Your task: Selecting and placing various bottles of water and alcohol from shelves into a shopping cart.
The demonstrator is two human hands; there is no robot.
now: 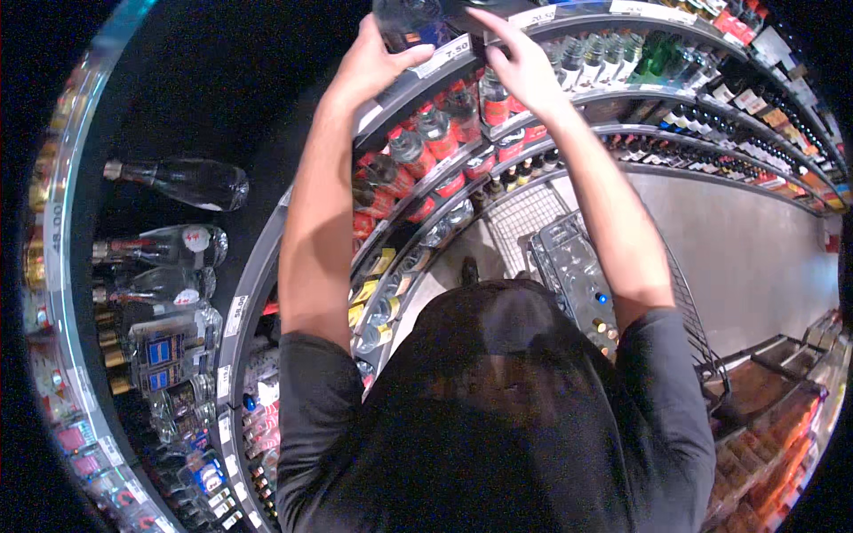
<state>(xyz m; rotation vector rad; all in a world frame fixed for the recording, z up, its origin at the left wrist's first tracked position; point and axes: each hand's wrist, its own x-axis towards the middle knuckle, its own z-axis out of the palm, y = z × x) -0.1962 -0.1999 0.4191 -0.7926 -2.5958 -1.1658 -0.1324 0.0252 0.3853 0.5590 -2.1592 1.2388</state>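
Note:
At the top edge, my left hand [371,67] is at a dark see-through bottle [409,16] on the upper shelf. Its thumb lies across the bottle's front and the fingers go round the far side, partly hidden. To the right of that bottle, my right hand [526,69] reaches over the shelf edge with its index finger stretched out and nothing visible in it. Just below the right hand stands a clear bottle with a red label [494,99]. A price tag [444,55] on the shelf edge sits below my left thumb.
Curved shelves carry red-labelled bottles [413,153] and clear bottles [597,55]. Several bottles lie on a dark shelf at left, one dark bottle [182,178] among them. A wire cart [526,218] with a crate of bottles [569,258] stands near my body on the grey floor [737,240].

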